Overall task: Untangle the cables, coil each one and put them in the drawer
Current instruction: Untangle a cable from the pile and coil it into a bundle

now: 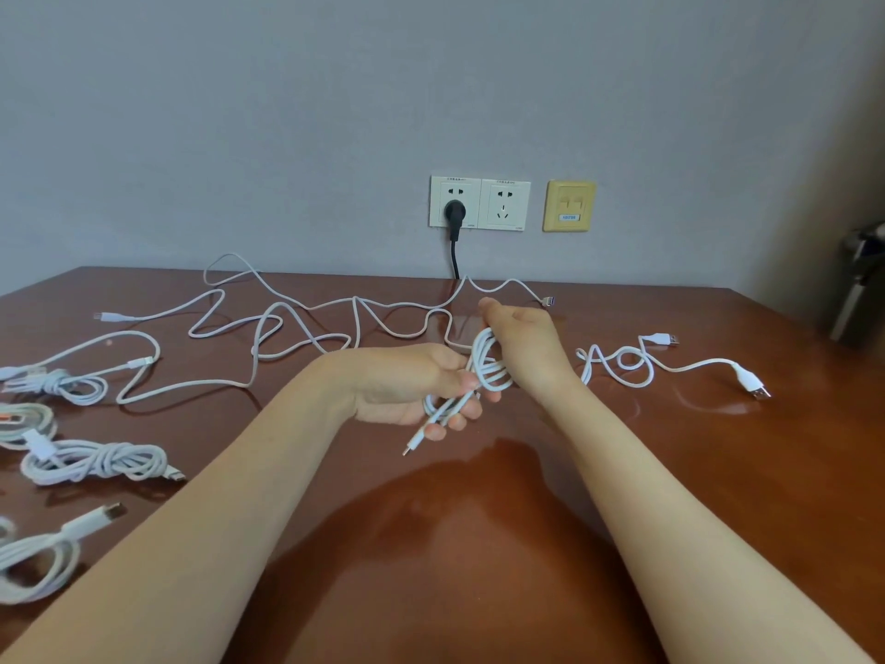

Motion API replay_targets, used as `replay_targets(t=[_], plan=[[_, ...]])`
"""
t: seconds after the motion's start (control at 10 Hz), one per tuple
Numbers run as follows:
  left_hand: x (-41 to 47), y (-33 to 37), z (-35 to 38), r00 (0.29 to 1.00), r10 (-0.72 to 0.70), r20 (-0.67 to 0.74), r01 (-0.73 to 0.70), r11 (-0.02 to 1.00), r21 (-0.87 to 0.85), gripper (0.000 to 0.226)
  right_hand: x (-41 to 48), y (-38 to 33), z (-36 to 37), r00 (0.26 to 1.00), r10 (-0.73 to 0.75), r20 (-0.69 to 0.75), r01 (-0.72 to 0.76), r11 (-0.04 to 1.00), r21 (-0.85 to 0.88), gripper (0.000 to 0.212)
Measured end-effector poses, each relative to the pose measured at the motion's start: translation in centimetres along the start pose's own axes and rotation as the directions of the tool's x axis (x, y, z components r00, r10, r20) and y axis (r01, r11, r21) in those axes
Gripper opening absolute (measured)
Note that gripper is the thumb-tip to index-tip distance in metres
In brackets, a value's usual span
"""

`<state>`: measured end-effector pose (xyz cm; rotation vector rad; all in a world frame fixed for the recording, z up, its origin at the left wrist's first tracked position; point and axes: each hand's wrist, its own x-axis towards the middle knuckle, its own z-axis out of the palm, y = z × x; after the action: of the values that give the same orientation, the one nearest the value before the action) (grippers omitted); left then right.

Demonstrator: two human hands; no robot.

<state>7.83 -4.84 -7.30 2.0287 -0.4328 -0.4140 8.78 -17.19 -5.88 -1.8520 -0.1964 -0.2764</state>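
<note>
White, light and limp, the USB cable [488, 371] hangs half-coiled above the table [479, 543]. The left hand [407, 381] curls its fingers [471, 409] round the loops, and the right hand [527, 347] seemingly pinches the wrapping strand. Best held mid-bundle, or the loops may spring free.

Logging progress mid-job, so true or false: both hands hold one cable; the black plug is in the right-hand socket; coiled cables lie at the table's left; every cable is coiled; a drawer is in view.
Both hands hold one cable: true; left hand and right hand grip the same white cable.
The black plug sits in the right-hand socket: false; it is in the left socket, the right socket is empty.
At the table's left lie coiled cables: true.
Every cable coiled: false; a long cable sprawls loose at the back.
Drawer in view: false; none shows.
</note>
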Motion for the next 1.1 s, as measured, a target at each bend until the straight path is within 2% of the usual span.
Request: replay_targets(t=[0.2, 0.3, 0.5, 0.6, 0.7, 0.8, 0.9, 1.0, 1.1], plan=[[-1.5, 2.3, 0.6, 0.998, -0.048, 0.033, 0.046, 0.998, 0.044, 0.013, 0.0, 0.0, -0.4, 0.981, 0.046, -0.187, -0.061, 0.995, -0.074, 0.052], [-2.1, 2.1, 1.0, 0.997, 0.03, 0.074, -0.032, 0.999, 0.024, 0.02, -0.2, 0.0, -0.4, 0.968, 0.055, -0.244, -0.082, 0.991, -0.102, 0.051], [-1.7, 2.3, 1.7, 0.999, 0.051, -0.012, -0.05, 0.993, 0.103, 0.016, -0.3, 0.2, -0.4, 0.928, 0.065, -0.368, -0.122, 0.984, -0.132, 0.048], [-1.6, 2.3, 2.1, 0.997, 0.055, -0.06, -0.051, 0.997, 0.056, 0.022, -0.1, 0.4, -0.4, 0.911, 0.108, -0.397, -0.167, 0.979, -0.117, 0.047], [-1.3, 1.9, 2.0, 0.996, 0.051, -0.067, -0.049, 0.999, 0.024, 0.023, 0.4, 0.4, -0.8, 0.944, 0.096, -0.317, -0.147, 0.979, -0.14, 0.046], [-1.5, 1.7, 1.5, 0.999, 0.039, -0.024, -0.041, 0.993, -0.111, 0.028, 0.6, 0.0, -1.8, 0.99, 0.133, -0.041, -0.137, 0.983, -0.121, 0.047], [-1.8, 1.4, 0.9, 0.996, 0.033, 0.083, -0.014, 0.977, -0.215, 0.034, 0.4, -0.3, -2.7, 0.953, 0.242, 0.18, -0.26, 0.962, 0.081, 0.044], [-2.0, 1.7, 1.0, 0.987, 0.065, 0.148, -0.023, 0.963, -0.268, 0.036, 0.1, -0.5, -3.5, 0.917, 0.211, 0.339, -0.343, 0.852, 0.396, 0.034], [-2.3, 2.2, 0.7, 0.984, 0.13, 0.12, -0.081, 0.934, -0.349, 0.035, -0.2, 0.1, -2.9, 0.883, 0.138, 0.448, -0.351, 0.828, 0.438, 0.029]])
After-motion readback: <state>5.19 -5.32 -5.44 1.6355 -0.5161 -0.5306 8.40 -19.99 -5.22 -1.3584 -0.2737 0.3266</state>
